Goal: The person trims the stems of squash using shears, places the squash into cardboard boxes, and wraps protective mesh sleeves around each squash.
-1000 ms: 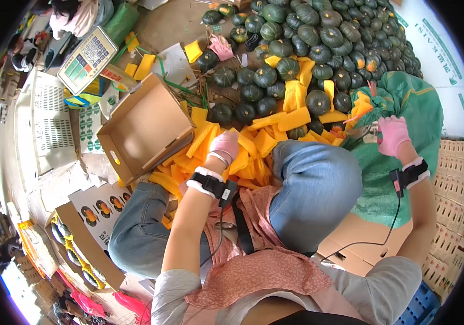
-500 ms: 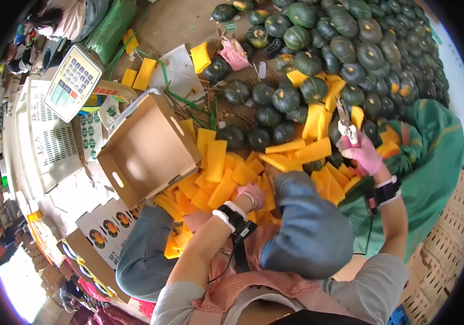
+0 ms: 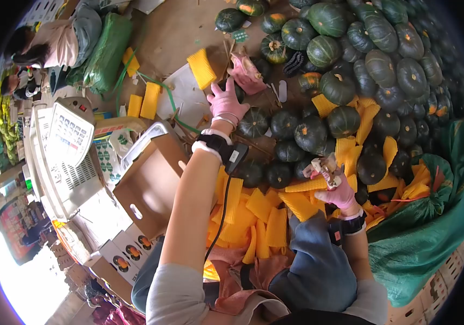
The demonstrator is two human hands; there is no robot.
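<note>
— Where is your left hand (image 3: pixel 226 102)?

— It is at the far middle of the scene, in a pink glove, with the fingers spread wide. They are over a dark green pumpkin (image 3: pixel 239 93), which is mostly hidden under them. I cannot tell if the palm is touching it.

— Why so wide?

— I think because a pumpkin is round and smooth, so a spread hand suits its shape better than a pinch.

— And the right hand (image 3: pixel 340 192)?

— It is nearer to me and to the right, curled around a metal tool (image 3: pixel 326 170), which looks like clippers, although it is blurred. I hold it pointing to the far side, probably so that its tip is kept off my leg.

— Why do the yellow sheets (image 3: pixel 277 226) lie so near?

— They are heaped in front of my lap, I suppose to be within easy reach of both hands. They look light and ridged, like soft padding.

— What stands around you?

— At the left, beside my forearm, is a cardboard box (image 3: pixel 150 187), its hollow side up, which perhaps makes it simple to reach inside. More pumpkins (image 3: pixel 310 134) lie on the floor beyond the sheets, and a green sack (image 3: pixel 421 244) sits at the right.
</note>
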